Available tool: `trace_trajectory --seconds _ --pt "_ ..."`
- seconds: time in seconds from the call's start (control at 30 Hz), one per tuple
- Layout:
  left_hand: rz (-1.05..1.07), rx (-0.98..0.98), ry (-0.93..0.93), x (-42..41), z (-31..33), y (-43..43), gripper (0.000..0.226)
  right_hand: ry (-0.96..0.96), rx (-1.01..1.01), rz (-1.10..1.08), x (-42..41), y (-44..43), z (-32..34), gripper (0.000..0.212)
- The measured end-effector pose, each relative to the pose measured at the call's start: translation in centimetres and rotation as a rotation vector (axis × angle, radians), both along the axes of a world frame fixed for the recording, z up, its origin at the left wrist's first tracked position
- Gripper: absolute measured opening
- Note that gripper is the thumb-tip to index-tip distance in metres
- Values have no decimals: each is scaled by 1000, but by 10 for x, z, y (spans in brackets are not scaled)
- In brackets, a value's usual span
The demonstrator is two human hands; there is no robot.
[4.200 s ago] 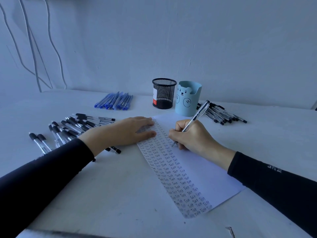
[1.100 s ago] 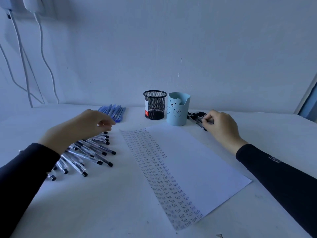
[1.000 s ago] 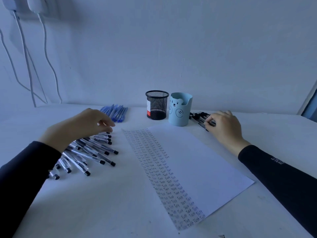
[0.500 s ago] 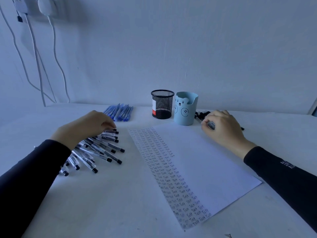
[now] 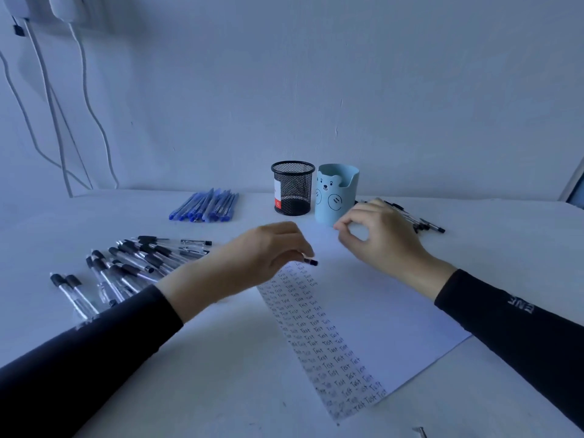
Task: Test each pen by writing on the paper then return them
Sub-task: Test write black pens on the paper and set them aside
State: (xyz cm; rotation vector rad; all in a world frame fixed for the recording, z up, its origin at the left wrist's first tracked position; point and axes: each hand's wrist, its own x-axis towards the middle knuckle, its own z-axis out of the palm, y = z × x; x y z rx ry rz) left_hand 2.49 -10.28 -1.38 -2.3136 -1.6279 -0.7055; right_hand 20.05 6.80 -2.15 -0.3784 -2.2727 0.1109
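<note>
**Fresh pen lifted, not yet writing**

Table [image 5: 221, 374]: pale, backed by a wall at its far edge.

Paper [image 5: 379, 311]: one sheet, skewed, running from mid-table toward the near right corner. Its left strip is filled with rows of "Test"; the rest is blank.

Black pens, left heap [image 5: 132, 267]: a loose fan near the left edge, likely the untested stock.

Blue pens [image 5: 205, 207]: a tidy bunch toward the far edge, left of centre.

Black pens, right bunch [image 5: 423, 222]: near the far edge, just behind the right hand, probably the tested ones.

Mesh cup [image 5: 292, 188] and bear cup [image 5: 336, 191]: side by side, centre of the far edge.

Left hand [image 5: 259, 257]: raised over the paper's top left corner, fingers curled round a pen [image 5: 311, 262]. Only its dark end pokes out toward the right.

Right hand [image 5: 382, 238]: above the paper's far end, thumb and forefinger curled into a ring, nothing visible in them.

Judgement: the step is fetching the next pen. Next it should pass to the right hand, which needs a writing grip with the tip down, then a fresh "Test" beside the filled strip.
</note>
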Motion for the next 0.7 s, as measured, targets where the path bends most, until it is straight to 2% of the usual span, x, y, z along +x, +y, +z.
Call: trace_trajectory --seconds 0.1,0.23,0.3,0.4,0.47,0.53,0.6,0.67,0.7 --pt "57 27 -55 -16 -3 1 26 -89 -84 88 -7 -19 -3 31" --pt "183 77 -73 -45 -2 -3 25 -453 -66 89 -13 -34 -12 75" --pt "238 96 -65 -52 -3 -5 22 -486 -65 64 -13 -35 -16 73" --pt "296 93 -95 -51 -3 -8 30 -280 -274 94 -11 -31 -13 26" --pt "336 28 -144 -46 -3 -8 30 -132 -635 130 -9 -29 -1 7" --pt "374 -83 -178 -40 -3 -9 31 82 -984 234 -6 -25 16 6" --pt "409 -235 -170 -37 -4 -9 42 251 -1221 368 -2 -24 32 6" --pt "403 -365 -165 -37 -5 -10 61 347 -1417 487 2 -24 40 9" --pt "391 -406 -165 -37 -7 -11 66 349 -1514 513 4 -25 43 19"
